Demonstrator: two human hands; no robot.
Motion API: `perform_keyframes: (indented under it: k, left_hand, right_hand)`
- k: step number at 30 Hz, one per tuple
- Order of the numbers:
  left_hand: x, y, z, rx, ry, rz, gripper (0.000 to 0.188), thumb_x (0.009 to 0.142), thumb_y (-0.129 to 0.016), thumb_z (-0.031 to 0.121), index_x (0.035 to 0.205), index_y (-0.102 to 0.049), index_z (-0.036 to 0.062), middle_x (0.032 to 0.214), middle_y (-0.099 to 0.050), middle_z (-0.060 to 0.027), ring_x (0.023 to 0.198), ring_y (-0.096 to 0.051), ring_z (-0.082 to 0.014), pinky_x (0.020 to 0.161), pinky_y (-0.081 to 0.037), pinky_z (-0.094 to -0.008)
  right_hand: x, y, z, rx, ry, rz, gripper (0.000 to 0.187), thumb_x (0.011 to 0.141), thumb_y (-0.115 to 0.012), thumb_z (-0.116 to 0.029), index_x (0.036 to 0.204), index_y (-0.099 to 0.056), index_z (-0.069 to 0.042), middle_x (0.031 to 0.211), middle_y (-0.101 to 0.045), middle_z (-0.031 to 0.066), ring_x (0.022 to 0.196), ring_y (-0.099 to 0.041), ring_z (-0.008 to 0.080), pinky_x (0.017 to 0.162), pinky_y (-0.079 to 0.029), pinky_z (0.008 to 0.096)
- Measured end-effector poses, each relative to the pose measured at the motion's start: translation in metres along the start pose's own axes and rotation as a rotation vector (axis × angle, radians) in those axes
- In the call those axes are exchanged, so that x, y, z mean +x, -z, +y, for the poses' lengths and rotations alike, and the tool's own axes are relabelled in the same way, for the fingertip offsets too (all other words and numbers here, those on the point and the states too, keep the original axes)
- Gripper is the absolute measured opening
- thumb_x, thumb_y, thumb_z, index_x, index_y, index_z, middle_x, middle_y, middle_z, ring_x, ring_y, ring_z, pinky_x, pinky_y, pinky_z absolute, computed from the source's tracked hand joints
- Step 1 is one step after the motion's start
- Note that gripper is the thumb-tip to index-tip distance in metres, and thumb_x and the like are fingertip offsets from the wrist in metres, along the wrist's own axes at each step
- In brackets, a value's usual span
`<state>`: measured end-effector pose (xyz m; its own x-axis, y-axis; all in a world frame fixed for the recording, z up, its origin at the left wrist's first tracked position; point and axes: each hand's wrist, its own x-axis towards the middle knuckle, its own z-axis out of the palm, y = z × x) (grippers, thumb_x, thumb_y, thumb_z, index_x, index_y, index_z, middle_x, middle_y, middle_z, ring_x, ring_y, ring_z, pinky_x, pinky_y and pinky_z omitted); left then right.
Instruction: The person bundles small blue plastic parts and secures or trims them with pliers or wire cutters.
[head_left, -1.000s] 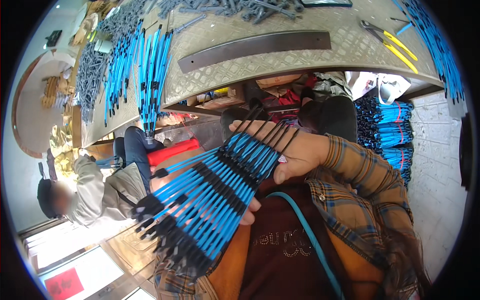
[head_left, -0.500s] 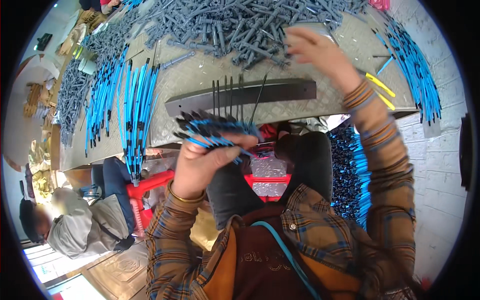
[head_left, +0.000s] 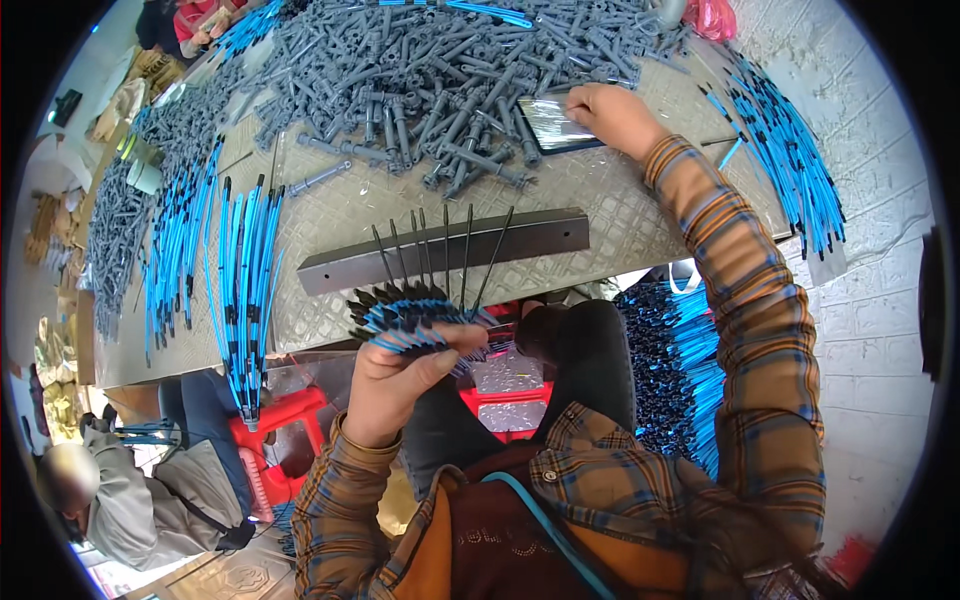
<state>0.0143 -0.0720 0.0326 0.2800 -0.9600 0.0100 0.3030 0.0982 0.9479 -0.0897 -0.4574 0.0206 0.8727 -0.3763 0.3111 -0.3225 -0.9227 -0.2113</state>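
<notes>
My left hand is closed round a bundle of blue-and-black thin sticks, held just off the table's front edge. Several thin black rods stand up from the bundle, in front of a dark metal bar lying on the table. Further off, my right hand is at the right end of a shallow dark-edged tray with shiny thin pieces in it. The fingers there are pinched together; what they hold, if anything, is too small to make out.
Grey plastic tubular parts are heaped across the table's far side. Bundles of blue-and-black sticks lie at left and right; more are stacked below the table. A person sits at lower left, near a red stool.
My right hand, blurred and raised before, has come down onto the tray with its fingers together. My left hand still holds the bundle. The whole view has shifted slightly.
</notes>
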Motion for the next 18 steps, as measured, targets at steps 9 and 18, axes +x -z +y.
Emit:
perform_keyframes:
  k: [9, 18]
  left_hand:
    - [0.012, -0.015, 0.004, -0.069, -0.017, 0.175, 0.023, 0.083, -0.054, 0.002, 0.105, -0.057, -0.0008, 0.099, -0.063, -0.0179, 0.091, -0.061, -0.0272, 0.083, -0.047, -0.0375]
    - [0.012, -0.014, -0.001, -0.044, -0.045, 0.147, 0.02, 0.084, -0.057, 0.006, 0.103, -0.06, 0.0005, 0.095, -0.064, -0.0126, 0.088, -0.062, -0.0195, 0.079, -0.049, -0.0306]
  right_hand:
    - [-0.006, 0.012, -0.02, 0.147, 0.08, 0.235, 0.014, 0.083, -0.055, -0.017, 0.087, -0.053, -0.004, 0.069, -0.055, 0.0124, 0.063, -0.053, 0.0287, 0.059, -0.043, 0.0341]
    - [-0.082, 0.066, -0.2, 0.59, 0.279, 0.155, 0.016, 0.083, -0.053, -0.009, 0.098, -0.058, -0.008, 0.07, -0.055, 0.008, 0.061, -0.054, 0.0185, 0.056, -0.043, 0.0302]
